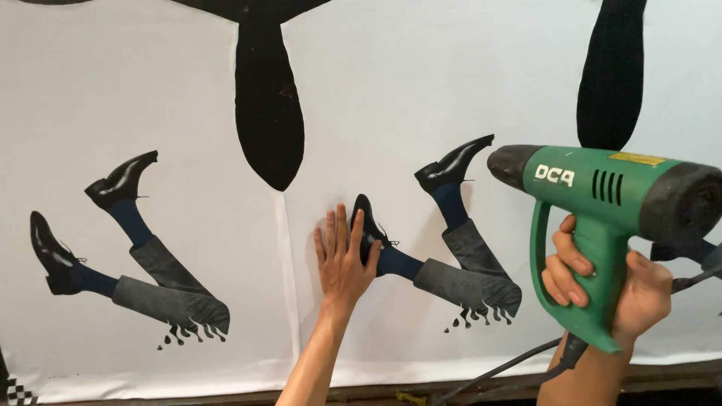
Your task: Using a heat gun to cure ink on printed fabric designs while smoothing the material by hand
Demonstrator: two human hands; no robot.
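On the wall, left fingers: spread flat, holding nothing, the left hand (344, 259) pressing the white printed sheet (391, 98) beside a seam.
Right fingers: curled tight around the green heat gun (602, 195) handle, right hand (609, 289).
Heat gun: nozzle aimed left at the sheet; likely hefty, rigid; hold by the handle.
Sheet: looks thin, pliable, smooth.

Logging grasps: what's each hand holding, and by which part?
Right hand grips the green heat gun by its handle. Left hand holds nothing, pressed flat on the printed sheet.
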